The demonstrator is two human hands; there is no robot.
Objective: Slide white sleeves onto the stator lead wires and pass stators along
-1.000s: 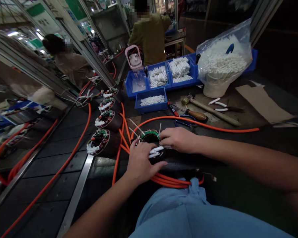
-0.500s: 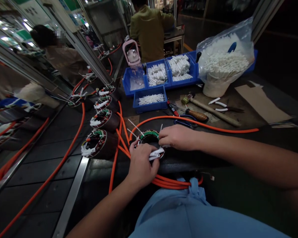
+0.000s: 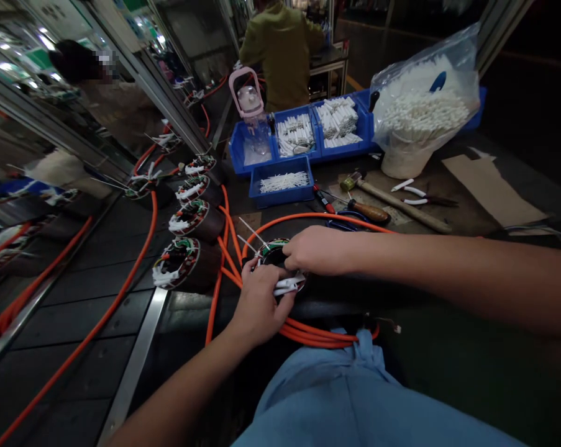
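A ring-shaped motor stator (image 3: 271, 246) with green inside its rim lies on the bench in front of me, partly hidden by both hands. My left hand (image 3: 261, 301) is closed at its near left side. Several short white sleeves (image 3: 287, 285) show between the thumb and fingers of that hand. Two thin white ties (image 3: 252, 231) stick up from the stator's far left rim. Over the right side of the ring, my right hand (image 3: 310, 249) is closed with its fingertips pinched together. What the pinch holds is hidden.
Several wired stators (image 3: 205, 267) stand to the left, with orange cables (image 3: 217, 304) beside them. Blue bins (image 3: 280, 195) of white tubes and ties stand behind. A hammer (image 3: 401, 205), screwdriver (image 3: 371, 211), pliers (image 3: 441, 202) and a bagged tub (image 3: 404, 161) lie right. Two people are beyond.
My right hand has moved left over the stator, its forearm now covering part of the orange cable. My left hand has stayed at the stator, with the white sleeves shifted slightly left.
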